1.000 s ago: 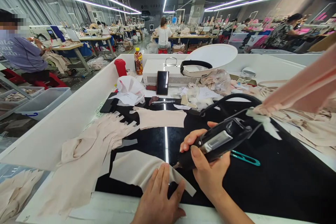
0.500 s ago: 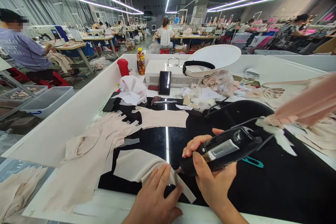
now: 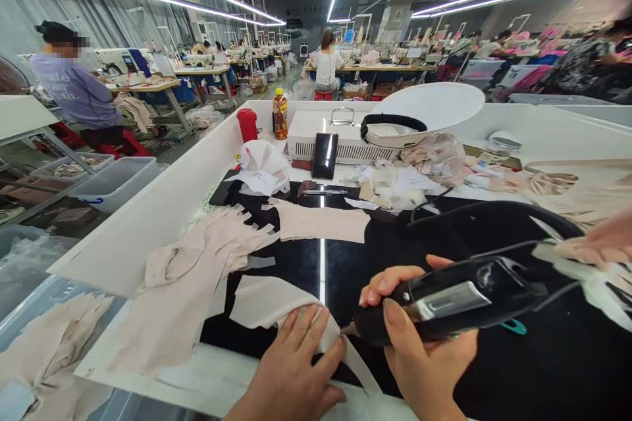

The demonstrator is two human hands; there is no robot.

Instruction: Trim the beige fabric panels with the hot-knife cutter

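My left hand (image 3: 301,355) lies with fingers outstretched on a beige fabric piece (image 3: 261,299), pressing it onto the black work surface. Its thumb reaches the narrow pale strip (image 3: 364,368) at the fabric's right edge. Wrapped around a black handheld power tool (image 3: 449,302) with a silver panel is my right hand (image 3: 424,342). The tool's small tip points left and meets the fabric edge beside my left thumb; whether it touches cannot be made out. From the tool's rear a cable runs right, towards a blurred pink bundle with a white tie (image 3: 595,276).
Beige fabric pieces (image 3: 197,276) are heaped left, and a flat one (image 3: 320,223) lies ahead. A turquoise tool (image 3: 514,327) is partly hidden behind the power tool. A phone (image 3: 324,155), white box (image 3: 301,125) and bottle (image 3: 280,117) stand behind. Several people sit at machines beyond.
The view has turned slightly left, so the scene sits further right. Both hands keep nearly the same place on the fabric; the left thumb, blurred before, is now sharper. The pink bundle has partly left the view.
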